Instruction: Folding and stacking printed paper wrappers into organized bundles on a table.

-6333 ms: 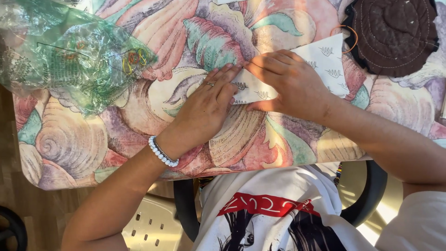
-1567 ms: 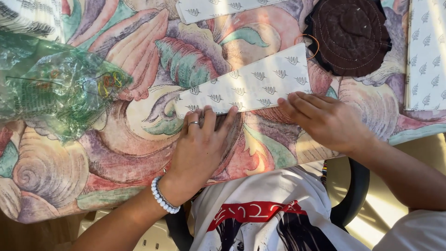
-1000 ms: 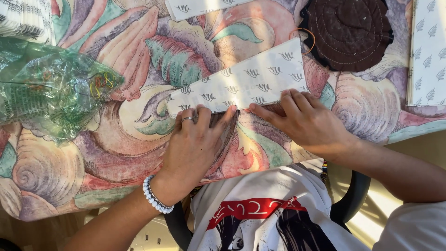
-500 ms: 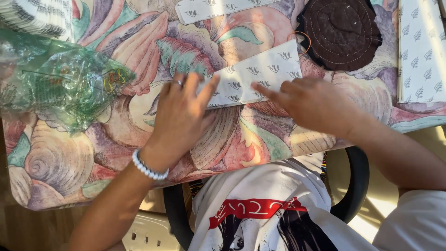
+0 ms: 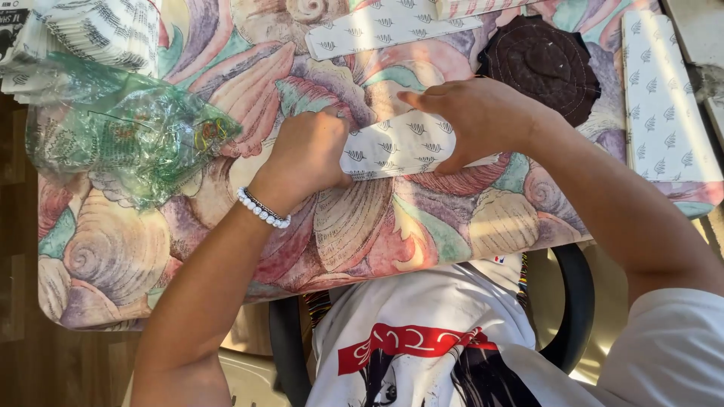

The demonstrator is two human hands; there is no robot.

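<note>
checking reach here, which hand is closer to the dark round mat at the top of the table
Right. The right hand sits just below-left of the dark round mat; the left hand is farther left, on the patterned paper.

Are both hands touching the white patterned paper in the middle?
Touching. In the head view, the left hand presses its fist on the left end of the white patterned paper, and the right hand lies across its right end.
</note>
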